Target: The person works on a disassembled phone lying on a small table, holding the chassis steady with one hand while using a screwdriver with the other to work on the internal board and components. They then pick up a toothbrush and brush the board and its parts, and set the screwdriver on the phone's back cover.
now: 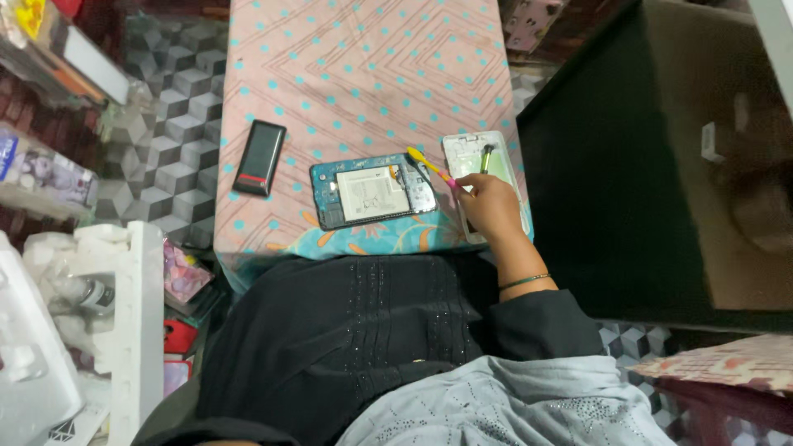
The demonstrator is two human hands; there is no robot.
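Observation:
My right hand (491,206) rests on the near right part of a cloth-covered table (363,74) and grips a small tool with a yellow and pink handle (429,165). The tool's yellow end points at the top right corner of an opened phone (372,192) lying back-side up, its white battery and circuit board showing. Under and beside my hand lies a white phone back cover (487,157) with a small dark and green tool on it. My left hand is out of sight.
A black rectangular device with a red stripe (259,157) lies at the table's left edge. White foam packing (132,314) and cluttered boxes stand on the left floor. A large dark surface (611,182) and a cardboard box (727,149) stand to the right.

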